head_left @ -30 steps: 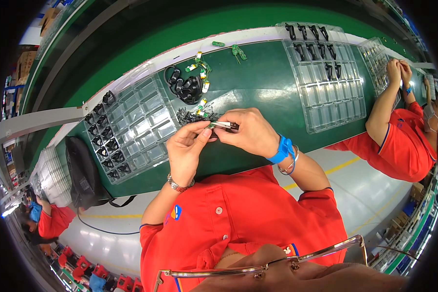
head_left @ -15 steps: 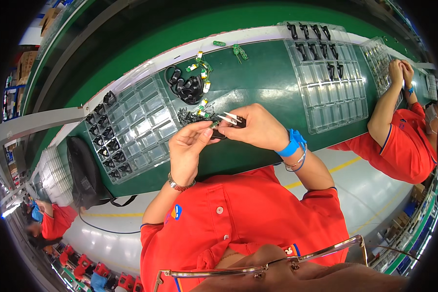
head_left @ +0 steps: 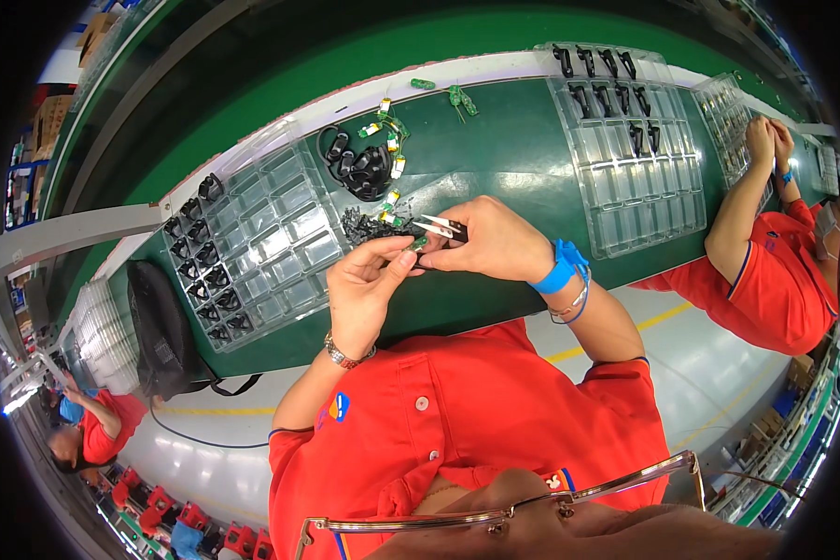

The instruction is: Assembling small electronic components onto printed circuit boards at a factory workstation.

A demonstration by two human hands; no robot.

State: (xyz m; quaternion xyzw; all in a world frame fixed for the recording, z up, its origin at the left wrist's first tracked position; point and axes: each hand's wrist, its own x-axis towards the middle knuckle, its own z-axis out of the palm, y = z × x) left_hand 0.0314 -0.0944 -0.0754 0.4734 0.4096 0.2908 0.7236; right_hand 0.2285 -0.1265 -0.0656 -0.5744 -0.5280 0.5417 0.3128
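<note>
My right hand [head_left: 490, 241] grips metal tweezers [head_left: 439, 225], their tips pointing left. Right beside those tips, my left hand [head_left: 364, 291] pinches a small green and black part [head_left: 420, 245] between thumb and fingers. Both hands hover over the green bench [head_left: 504, 159], close to a pile of small black parts [head_left: 362, 225]. A blue band circles my right wrist and a bracelet my left.
A clear compartment tray [head_left: 261, 247] with black parts along its left edge lies left of my hands. Another clear tray [head_left: 630, 140] lies to the right. Black rings and green boards [head_left: 369, 163] sit behind. A co-worker in red [head_left: 765, 261] works at the right.
My hands have shifted slightly and stay together; the tweezers remain at the small part held by my left fingers.
</note>
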